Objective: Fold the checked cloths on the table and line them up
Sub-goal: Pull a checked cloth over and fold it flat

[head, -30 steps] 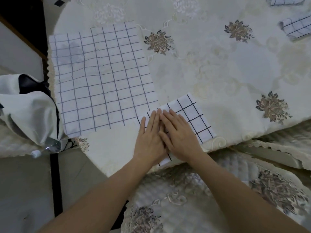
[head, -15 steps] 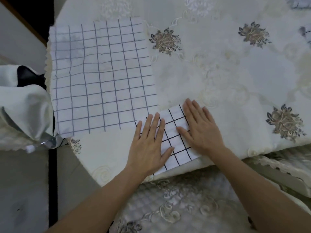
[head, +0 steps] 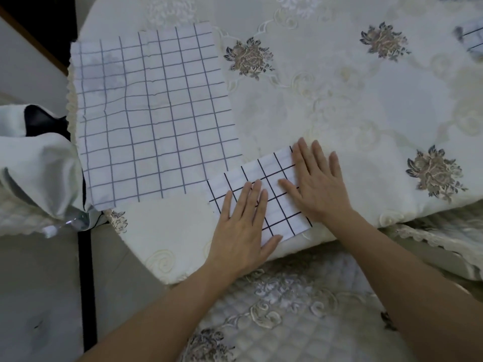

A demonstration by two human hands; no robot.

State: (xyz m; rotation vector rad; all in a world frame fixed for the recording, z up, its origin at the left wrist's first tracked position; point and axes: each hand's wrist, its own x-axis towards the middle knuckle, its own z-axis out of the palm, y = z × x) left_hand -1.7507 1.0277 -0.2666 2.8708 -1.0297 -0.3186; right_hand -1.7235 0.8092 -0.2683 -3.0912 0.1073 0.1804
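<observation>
Here both hands lie flat, palms down, on the folded checked cloth [head: 264, 194], which sits at the near edge of the surface [head: 339, 105] under a cream embroidered tablecloth. The left hand [head: 241, 226] rests on the cloth's near-left part, fingers straight and close together, pointing away from the person, thumb spread out to the right over the cloth's near corner; its grip is open, pressing and clasping nothing. The right hand [head: 317, 184] covers the cloth's far-right end, fingers straight and slightly fanned, tips reaching past the cloth's far edge onto the tablecloth, thumb stretched left across the checks; its grip too is open. Both forearms come in from the bottom of the view, angled toward each other. The hands are near one another but apart, with a strip of checks showing between them.

Just beside the folded cloth, to its far left, a larger checked cloth [head: 154, 116] lies spread flat and unfolded; their corners meet or overlap slightly. Another checked piece [head: 471, 40] shows at the far right edge, blurred.
</observation>
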